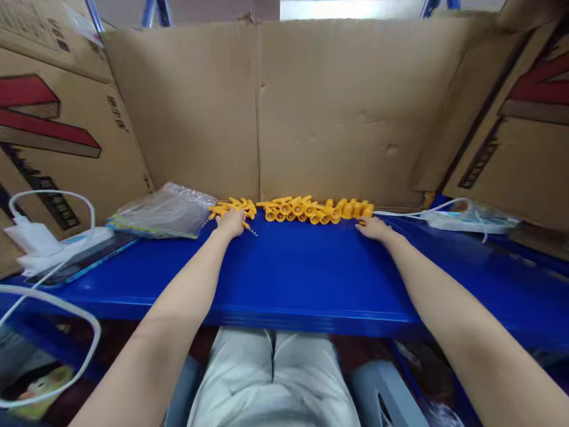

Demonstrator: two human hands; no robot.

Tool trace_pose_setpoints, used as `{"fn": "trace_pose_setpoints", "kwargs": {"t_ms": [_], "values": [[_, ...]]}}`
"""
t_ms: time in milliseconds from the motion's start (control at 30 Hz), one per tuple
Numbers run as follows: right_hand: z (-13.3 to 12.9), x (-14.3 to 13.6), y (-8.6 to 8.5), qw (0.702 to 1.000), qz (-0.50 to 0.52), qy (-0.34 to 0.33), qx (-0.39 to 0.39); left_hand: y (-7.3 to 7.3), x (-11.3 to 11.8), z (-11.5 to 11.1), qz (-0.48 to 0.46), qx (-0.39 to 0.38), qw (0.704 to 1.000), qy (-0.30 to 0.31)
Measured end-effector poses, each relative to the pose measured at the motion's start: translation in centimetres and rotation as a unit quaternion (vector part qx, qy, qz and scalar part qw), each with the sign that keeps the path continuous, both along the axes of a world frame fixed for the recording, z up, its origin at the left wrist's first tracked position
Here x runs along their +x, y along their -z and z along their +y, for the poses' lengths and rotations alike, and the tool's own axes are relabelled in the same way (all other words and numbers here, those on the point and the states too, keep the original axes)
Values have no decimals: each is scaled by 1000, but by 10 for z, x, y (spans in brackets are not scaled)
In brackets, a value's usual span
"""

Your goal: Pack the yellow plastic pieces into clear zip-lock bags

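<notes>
Pale trousers (pixel 275 379) are closest to the camera, tucked right up to the blue table (pixel 302 273), which probably explains why both arms have to stretch so far. All the yellow-orange stuff is at the back edge, against the cardboard (pixel 333 112), which looks like a handy backstop. Pieces with spiral metal tips (pixel 222 209) are bunched at the left end, and cupped pieces (pixel 306 209) make a tight row beside them, mostly open ends forward, so I'd guess they're grouped by type. Left hand (pixel 231 224) is down on the spiral bunch, fingers bent, but I can't tell if it's gripping one. Right hand (pixel 373 228) is at the row's right end, fingertips by a small orange bit; can't tell if it's pinched. Plastic bags (pixel 164 210) lie off left, within easy reach.
</notes>
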State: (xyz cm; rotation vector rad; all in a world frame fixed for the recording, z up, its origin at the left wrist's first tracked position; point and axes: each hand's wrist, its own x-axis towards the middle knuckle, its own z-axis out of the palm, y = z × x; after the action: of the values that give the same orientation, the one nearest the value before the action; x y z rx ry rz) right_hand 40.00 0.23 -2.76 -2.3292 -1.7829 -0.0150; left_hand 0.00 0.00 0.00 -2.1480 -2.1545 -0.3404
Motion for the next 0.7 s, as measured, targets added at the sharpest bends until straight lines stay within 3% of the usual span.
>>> {"fn": "trace_pose_setpoints", "kwargs": {"t_ms": [167, 367, 467, 600, 700], "values": [[-4, -9, -13, 997, 2, -18, 72, 0, 2, 6, -76, 80, 994, -1], [-21, -38, -37, 980, 50, -27, 190, -6, 14, -1, -140, 181, 971, 66], [-27, -54, -41, 965, 66, -96, 235, -7, 19, -5, -136, 189, 963, 134], [-31, -73, -40, 920, 66, -267, 280, -7, 26, -8, -120, 136, 952, 246], [-31, -84, -36, 890, 49, -359, 278, -6, 30, -11, -121, 102, 947, 278]]}}
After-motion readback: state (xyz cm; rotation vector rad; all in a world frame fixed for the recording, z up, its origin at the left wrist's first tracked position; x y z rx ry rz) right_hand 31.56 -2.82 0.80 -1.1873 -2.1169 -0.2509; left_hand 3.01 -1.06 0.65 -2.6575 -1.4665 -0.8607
